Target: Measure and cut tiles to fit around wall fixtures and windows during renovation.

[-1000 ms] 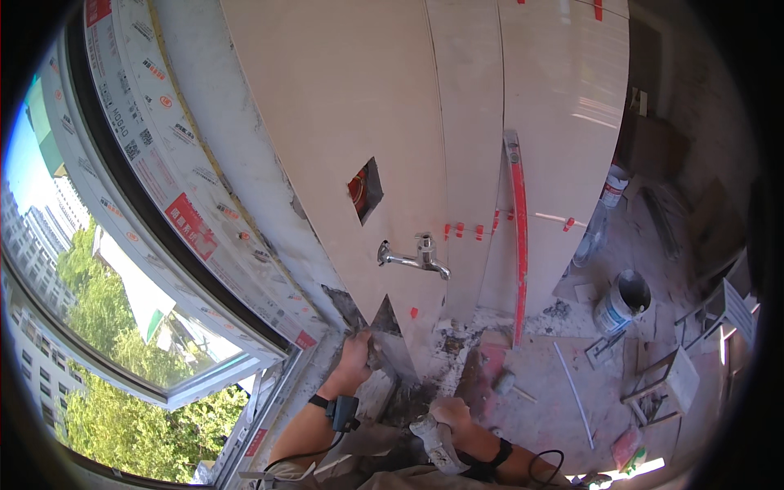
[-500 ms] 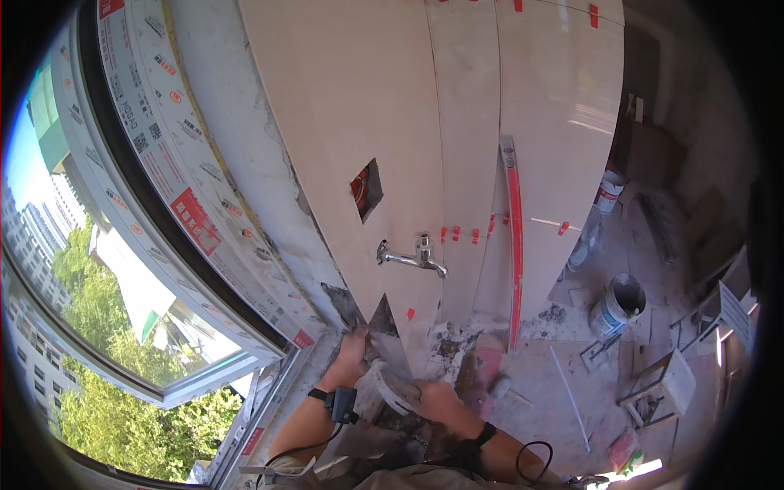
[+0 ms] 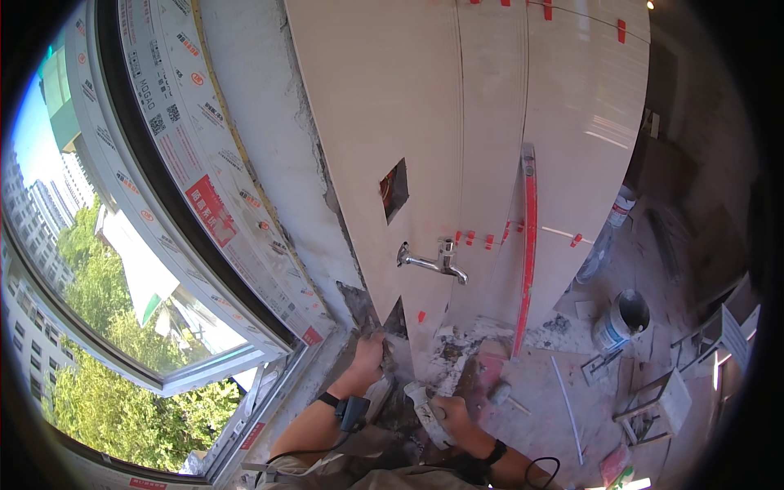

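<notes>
My left hand (image 3: 367, 359) is closed at the lower left edge of the tiled wall (image 3: 367, 106), beside a dark triangular gap (image 3: 397, 322); what its fingers grip is hard to make out. My right hand (image 3: 454, 416) grips a pale, dirt-coated tool (image 3: 427, 408) low in front of the wall, to the right of my left hand. Above both hands a chrome tap (image 3: 441, 261) sticks out of the wall, with a square cut-out (image 3: 394, 190) higher up. A red level (image 3: 527, 261) leans upright against the tiles, among small red spacers (image 3: 487, 241).
An open window (image 3: 122, 310) fills the left. On the dusty floor to the right are a bucket (image 3: 616, 331), metal-legged stools (image 3: 665, 396), a white rod (image 3: 566, 408), a small mallet (image 3: 502, 396) and a pink bag (image 3: 614, 465). Another bucket (image 3: 622, 204) stands farther back.
My right hand swung the tool up against my left hand half a second ago and has now drawn it back right and down. The view has shifted slightly, moving the wall rightward.
</notes>
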A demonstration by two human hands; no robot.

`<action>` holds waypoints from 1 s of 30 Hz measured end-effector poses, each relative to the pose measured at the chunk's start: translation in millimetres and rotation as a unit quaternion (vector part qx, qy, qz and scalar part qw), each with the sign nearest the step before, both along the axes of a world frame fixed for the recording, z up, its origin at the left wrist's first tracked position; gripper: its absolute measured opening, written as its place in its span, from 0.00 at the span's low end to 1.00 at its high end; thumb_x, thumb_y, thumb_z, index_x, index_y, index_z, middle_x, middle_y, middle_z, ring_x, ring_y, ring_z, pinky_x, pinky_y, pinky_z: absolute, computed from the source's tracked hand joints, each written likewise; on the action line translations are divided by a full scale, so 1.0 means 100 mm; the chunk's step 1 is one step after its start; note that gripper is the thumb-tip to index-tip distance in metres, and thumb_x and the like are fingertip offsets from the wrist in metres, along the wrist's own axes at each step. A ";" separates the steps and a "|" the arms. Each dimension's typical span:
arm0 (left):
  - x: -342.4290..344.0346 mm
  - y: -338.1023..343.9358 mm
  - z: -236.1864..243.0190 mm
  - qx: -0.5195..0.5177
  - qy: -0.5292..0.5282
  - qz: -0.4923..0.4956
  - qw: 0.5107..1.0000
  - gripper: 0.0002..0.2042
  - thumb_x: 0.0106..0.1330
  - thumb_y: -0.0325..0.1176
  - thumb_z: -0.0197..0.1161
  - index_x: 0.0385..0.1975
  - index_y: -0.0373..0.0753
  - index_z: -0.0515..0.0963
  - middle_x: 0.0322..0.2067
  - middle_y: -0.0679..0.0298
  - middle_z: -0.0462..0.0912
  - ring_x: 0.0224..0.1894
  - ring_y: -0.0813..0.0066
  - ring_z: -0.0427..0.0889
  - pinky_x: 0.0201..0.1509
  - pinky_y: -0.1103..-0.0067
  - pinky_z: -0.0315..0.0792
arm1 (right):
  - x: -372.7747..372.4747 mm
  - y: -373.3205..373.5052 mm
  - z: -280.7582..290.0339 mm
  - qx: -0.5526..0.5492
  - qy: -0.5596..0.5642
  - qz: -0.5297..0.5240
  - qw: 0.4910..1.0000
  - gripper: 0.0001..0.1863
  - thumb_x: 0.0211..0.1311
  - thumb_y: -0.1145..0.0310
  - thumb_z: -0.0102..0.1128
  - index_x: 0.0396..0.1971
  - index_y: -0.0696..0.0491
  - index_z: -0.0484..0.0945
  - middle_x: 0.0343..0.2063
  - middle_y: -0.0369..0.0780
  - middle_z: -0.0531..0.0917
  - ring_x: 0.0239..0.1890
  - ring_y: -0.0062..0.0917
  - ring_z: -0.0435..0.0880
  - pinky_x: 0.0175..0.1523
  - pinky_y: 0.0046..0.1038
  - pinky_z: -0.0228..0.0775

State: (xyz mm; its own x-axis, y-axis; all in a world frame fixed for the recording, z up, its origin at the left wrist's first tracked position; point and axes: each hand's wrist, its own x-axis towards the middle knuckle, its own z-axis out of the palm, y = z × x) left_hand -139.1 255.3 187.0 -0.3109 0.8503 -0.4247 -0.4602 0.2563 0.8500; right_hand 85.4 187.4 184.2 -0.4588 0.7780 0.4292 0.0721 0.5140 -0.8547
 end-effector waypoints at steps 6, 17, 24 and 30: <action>0.10 0.08 0.07 0.000 0.011 0.027 1.000 0.10 0.66 0.36 0.48 0.27 0.38 0.72 0.18 0.63 0.73 0.15 0.71 0.71 0.18 0.76 0.65 | -0.06 0.00 -0.02 0.113 0.195 0.056 0.973 0.10 0.52 0.68 0.55 0.16 0.54 0.69 0.13 0.47 0.69 0.15 0.46 0.66 0.20 0.38 0.56; 0.05 0.10 0.05 -0.004 -0.022 0.002 1.000 0.07 0.63 0.35 0.50 0.31 0.39 0.70 0.21 0.64 0.71 0.21 0.71 0.72 0.20 0.72 0.67 | -0.04 0.24 -0.29 0.073 -0.081 0.061 0.992 0.11 0.49 0.62 0.61 0.21 0.54 0.73 0.19 0.48 0.77 0.25 0.45 0.78 0.30 0.42 0.69; -0.14 0.11 -0.02 -0.010 -0.036 -0.018 0.999 0.08 0.64 0.35 0.51 0.32 0.38 0.71 0.22 0.65 0.71 0.22 0.71 0.73 0.22 0.72 0.68 | -0.02 0.07 0.05 0.153 -0.089 0.052 0.983 0.11 0.48 0.65 0.62 0.17 0.53 0.70 0.12 0.46 0.71 0.17 0.43 0.75 0.23 0.41 0.66; -0.14 0.13 0.08 0.017 -0.025 -0.012 0.999 0.08 0.65 0.35 0.51 0.29 0.38 0.71 0.20 0.65 0.71 0.18 0.73 0.71 0.18 0.76 0.66 | -0.07 0.00 0.14 0.081 -0.169 -0.024 0.982 0.13 0.49 0.66 0.61 0.15 0.53 0.67 0.13 0.46 0.73 0.21 0.40 0.78 0.24 0.39 0.67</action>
State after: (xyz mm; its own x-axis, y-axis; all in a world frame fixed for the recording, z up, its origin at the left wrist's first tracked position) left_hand -153.3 268.2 195.2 -0.2691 0.8711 -0.4108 -0.4964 0.2401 0.8342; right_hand 78.2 187.3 197.7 -0.5604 0.7364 0.3789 0.3644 0.6301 -0.6857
